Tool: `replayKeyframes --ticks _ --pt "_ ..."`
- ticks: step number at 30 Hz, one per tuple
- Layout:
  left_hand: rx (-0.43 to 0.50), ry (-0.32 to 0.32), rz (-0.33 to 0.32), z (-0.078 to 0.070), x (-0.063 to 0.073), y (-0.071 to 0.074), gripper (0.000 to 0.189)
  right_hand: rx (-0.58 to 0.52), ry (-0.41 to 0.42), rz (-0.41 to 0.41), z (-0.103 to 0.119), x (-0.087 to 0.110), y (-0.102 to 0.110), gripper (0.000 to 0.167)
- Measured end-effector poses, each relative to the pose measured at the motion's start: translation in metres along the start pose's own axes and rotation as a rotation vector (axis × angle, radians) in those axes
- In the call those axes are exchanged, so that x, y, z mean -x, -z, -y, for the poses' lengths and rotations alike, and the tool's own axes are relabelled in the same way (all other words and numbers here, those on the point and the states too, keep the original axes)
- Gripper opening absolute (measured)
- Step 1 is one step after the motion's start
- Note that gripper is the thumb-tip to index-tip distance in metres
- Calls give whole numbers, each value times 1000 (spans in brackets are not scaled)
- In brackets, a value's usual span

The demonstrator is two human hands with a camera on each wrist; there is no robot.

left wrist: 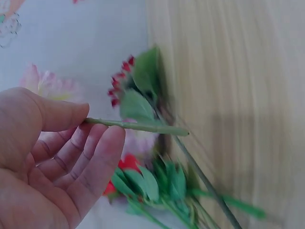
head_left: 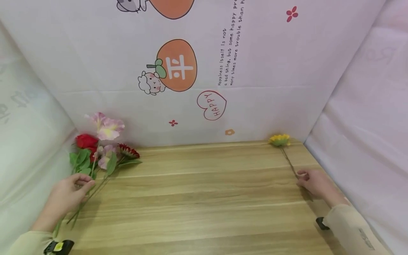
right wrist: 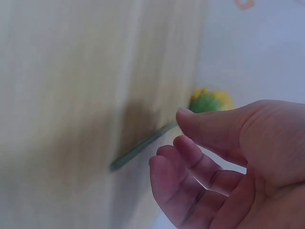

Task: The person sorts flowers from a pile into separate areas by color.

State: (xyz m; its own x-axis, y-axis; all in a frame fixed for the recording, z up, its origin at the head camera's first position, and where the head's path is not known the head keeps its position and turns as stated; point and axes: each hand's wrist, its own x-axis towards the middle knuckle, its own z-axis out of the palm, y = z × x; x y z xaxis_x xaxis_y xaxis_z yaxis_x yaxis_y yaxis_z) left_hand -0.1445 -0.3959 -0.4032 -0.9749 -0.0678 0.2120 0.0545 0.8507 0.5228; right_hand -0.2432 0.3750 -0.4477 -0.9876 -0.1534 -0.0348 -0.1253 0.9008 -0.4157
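My left hand (head_left: 67, 193) pinches the green stem (left wrist: 147, 128) of a pink flower (head_left: 109, 128) between thumb and fingers. That flower's head is raised against the white backdrop, above other flowers on the table: a red rose (head_left: 86, 141), a second pink flower (head_left: 106, 159) and a dark red daisy-like flower (head_left: 129, 151). At the right, my right hand (head_left: 315, 182) is beside the stem of a yellow flower (head_left: 279, 140). In the right wrist view its thumb and fingers are loosely bent with a gap between them, and the stem (right wrist: 143, 145) runs behind the thumb tip.
The wood-grain table (head_left: 197, 198) lies between the two hands. A white printed backdrop (head_left: 261, 63) rises along its far edge, with white cloth (head_left: 366, 117) at the right side and more at the left. Leafy stems point toward the near left edge.
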Motion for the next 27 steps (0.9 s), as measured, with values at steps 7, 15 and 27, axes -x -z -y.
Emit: replayKeyframes --ticks 7,15,27 --pt "183 5 49 -41 -5 -12 35 48 110 -50 39 1 5 40" --pt "345 -44 86 -84 -13 -37 26 -54 237 -15 92 2 -2 31" --pt "624 -69 195 -132 -34 -78 25 -207 371 95 143 3 -24 29"
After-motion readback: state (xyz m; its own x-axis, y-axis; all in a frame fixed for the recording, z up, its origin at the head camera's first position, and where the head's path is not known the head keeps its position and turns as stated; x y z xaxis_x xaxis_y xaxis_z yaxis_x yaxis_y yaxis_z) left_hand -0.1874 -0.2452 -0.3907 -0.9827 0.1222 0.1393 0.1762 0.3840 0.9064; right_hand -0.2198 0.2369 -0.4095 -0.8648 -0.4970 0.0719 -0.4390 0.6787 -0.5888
